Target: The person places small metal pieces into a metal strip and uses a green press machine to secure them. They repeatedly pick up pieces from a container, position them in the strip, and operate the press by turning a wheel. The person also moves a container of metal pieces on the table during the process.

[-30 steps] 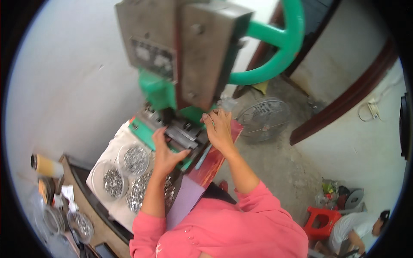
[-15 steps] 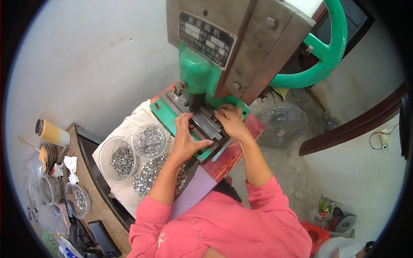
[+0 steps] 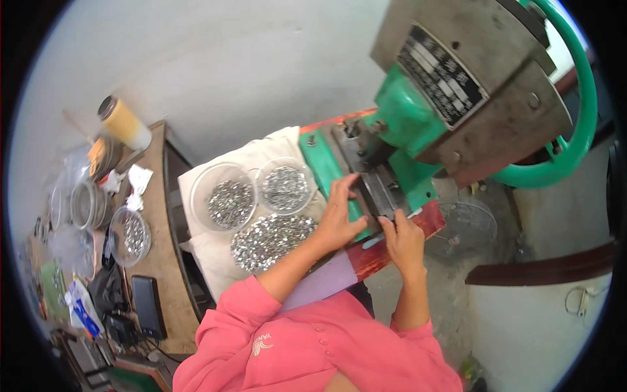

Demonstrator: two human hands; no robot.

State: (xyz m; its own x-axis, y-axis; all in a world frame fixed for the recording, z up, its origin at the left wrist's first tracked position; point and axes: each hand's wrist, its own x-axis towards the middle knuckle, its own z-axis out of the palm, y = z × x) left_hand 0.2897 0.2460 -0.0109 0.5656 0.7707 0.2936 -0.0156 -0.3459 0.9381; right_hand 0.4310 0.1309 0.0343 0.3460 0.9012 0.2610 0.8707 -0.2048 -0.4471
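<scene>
A green press (image 3: 411, 114) stands on a red-painted board, with a steel die (image 3: 377, 189) under its ram. My left hand (image 3: 339, 219) is at the die's left side, fingertips against its edge and thumb spread away from them. At the die's near right end, the thumb and fingers of my right hand (image 3: 405, 242) are closed together; whatever they grip is too small or hidden to name. A pale blue-grey strip (image 3: 373, 242) lies on the board between my hands. Left of the press, a heap of small shiny metal pieces (image 3: 273, 243) lies on a cream cloth.
Two clear tubs of metal parts, a larger one (image 3: 196, 196) and a smaller one (image 3: 260, 179), stand behind the heap. A wooden table (image 3: 166, 261) at left carries a bottle (image 3: 127, 124), bowls and a black phone-like device (image 3: 149, 306). A floor fan (image 3: 467, 225) stands right of the press.
The view has swung, so the press and tubs sit further right. My right hand has come from the die's right side to its near end. My left hand stays at the left side.
</scene>
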